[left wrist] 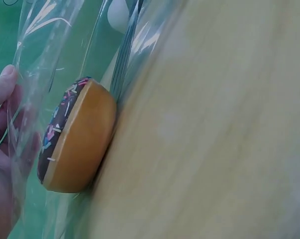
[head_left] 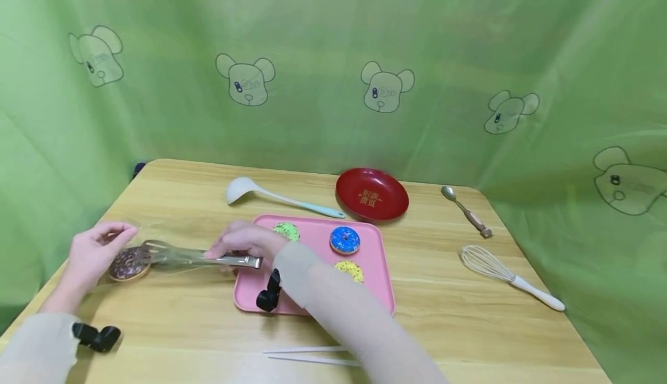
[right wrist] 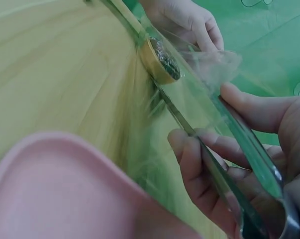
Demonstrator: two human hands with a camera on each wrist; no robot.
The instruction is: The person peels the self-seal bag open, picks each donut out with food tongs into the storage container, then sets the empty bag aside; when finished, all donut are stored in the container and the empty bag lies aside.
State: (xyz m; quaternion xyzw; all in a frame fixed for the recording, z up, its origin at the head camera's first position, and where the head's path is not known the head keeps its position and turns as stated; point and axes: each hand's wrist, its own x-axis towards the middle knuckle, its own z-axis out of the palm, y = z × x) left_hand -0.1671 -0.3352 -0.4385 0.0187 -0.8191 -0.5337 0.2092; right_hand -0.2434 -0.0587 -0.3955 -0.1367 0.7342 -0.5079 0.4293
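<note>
My left hand point(head_left: 94, 253) pinches the upper film of a clear plastic bag point(left wrist: 45, 30) and lifts it off the table. A chocolate doughnut point(head_left: 127, 264) with coloured sprinkles lies at the left, surrounded by the bag's film. From the right, my right hand point(head_left: 247, 238) grips metal tongs point(right wrist: 229, 184), thumb on one arm and fingers on the other. The tong arms stand apart, their heads reaching into the bag. In the right wrist view one arm ends low beside the doughnut, whose iced side faces up.
Just right of the tongs a pink tray point(head_left: 318, 222) holds green, blue and yellow doughnuts. Behind it are a ladle point(head_left: 276, 197) and a red plate point(head_left: 372, 193). A spoon point(head_left: 465, 212) and whisk point(head_left: 510, 277) lie at the right, white chopsticks point(head_left: 307, 356) in front.
</note>
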